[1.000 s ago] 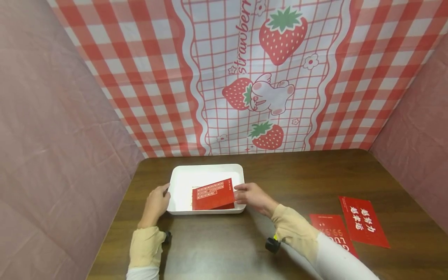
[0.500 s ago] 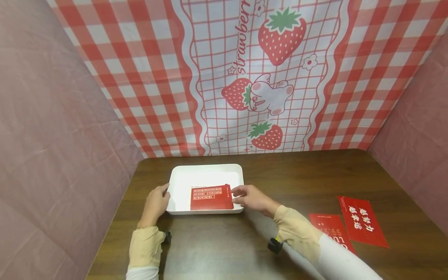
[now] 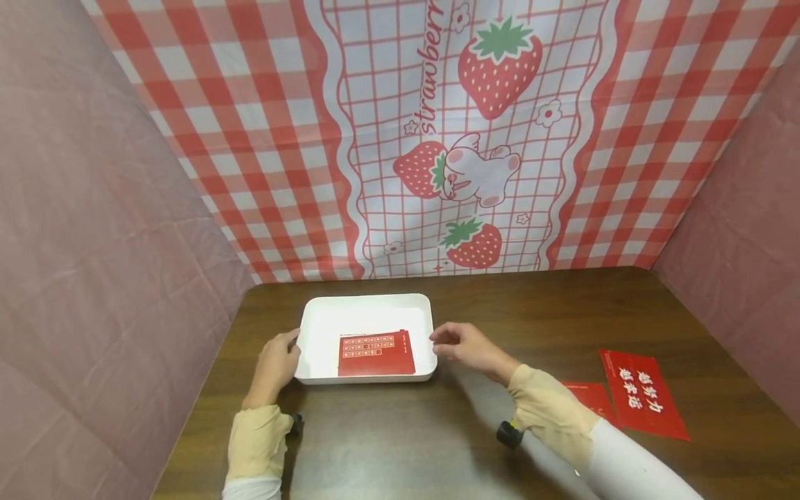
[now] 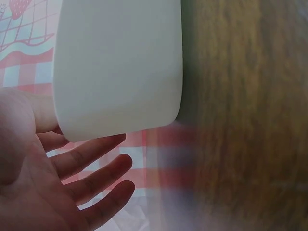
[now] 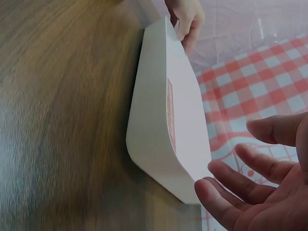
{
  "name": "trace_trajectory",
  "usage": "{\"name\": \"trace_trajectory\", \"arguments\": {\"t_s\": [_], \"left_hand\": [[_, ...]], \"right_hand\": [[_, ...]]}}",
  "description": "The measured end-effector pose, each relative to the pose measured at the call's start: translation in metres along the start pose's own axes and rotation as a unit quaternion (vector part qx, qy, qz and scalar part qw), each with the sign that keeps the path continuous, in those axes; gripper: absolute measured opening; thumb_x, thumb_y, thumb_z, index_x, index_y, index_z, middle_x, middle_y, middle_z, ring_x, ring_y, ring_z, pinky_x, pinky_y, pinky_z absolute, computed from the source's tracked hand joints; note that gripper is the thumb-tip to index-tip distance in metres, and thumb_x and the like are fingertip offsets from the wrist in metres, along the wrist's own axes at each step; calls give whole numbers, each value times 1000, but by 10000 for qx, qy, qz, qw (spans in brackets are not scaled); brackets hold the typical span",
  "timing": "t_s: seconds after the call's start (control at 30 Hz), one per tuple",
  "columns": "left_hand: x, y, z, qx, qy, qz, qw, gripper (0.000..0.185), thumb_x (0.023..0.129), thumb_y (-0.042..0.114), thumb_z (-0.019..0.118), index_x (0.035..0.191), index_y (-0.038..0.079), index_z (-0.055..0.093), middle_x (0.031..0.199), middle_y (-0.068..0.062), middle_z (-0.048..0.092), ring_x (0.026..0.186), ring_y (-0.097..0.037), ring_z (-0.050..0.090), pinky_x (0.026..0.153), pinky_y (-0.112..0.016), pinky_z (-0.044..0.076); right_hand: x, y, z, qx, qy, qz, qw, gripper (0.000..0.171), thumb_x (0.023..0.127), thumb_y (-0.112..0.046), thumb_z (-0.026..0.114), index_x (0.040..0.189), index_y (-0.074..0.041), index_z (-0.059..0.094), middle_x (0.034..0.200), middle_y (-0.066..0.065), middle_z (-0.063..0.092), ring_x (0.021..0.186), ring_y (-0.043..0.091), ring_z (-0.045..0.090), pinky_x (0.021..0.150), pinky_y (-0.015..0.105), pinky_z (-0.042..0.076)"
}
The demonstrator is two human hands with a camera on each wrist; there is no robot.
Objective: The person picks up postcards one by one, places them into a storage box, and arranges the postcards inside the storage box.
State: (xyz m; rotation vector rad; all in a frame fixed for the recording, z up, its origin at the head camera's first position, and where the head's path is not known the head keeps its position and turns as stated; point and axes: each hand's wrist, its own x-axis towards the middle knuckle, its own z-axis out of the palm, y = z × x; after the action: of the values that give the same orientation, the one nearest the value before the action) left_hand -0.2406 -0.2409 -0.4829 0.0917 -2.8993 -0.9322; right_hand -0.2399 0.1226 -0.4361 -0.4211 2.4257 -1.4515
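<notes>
A white tray (image 3: 362, 310) holds red envelopes (image 3: 377, 353), the top one printed with rows of pale boxes. At the tray's left end, my left hand (image 3: 275, 364) grips the rim; in the left wrist view the thumb (image 4: 44, 113) passes behind the rim and the other fingers spread below the corner. My right hand (image 3: 469, 349) holds nothing. Its fingers are loosely bent and parted, right at the tray's right rim in the head view. The right wrist view shows its fingertips (image 5: 208, 193) overlapping the tray's near corner.
Two more red envelopes lie on the brown table (image 3: 400, 444) at the right: one with white characters (image 3: 646, 396), the other (image 3: 590, 399) partly hidden by the right forearm. A red-and-white checked strawberry cloth (image 3: 400, 139) hangs behind the table, with pink cloth at both sides.
The tilted top envelope has dropped flat onto the pile in the tray. My right hand has let go and drawn back rightward to the rim. My left hand stays on the tray.
</notes>
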Motion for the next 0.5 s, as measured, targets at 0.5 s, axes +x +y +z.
{"name": "trace_trajectory", "arguments": {"t_s": [0.5], "left_hand": [[0,-4,1,-55,4,-109,9999,45,93,9,43,135,-3,54,138,-28,52,130,-46,47,109,-58,38]], "right_hand": [[-14,16,-34,-263,341,-231,9988,43,87,-2,66,125,11,51,108,31,63,95,28,64,74,28,53]]}}
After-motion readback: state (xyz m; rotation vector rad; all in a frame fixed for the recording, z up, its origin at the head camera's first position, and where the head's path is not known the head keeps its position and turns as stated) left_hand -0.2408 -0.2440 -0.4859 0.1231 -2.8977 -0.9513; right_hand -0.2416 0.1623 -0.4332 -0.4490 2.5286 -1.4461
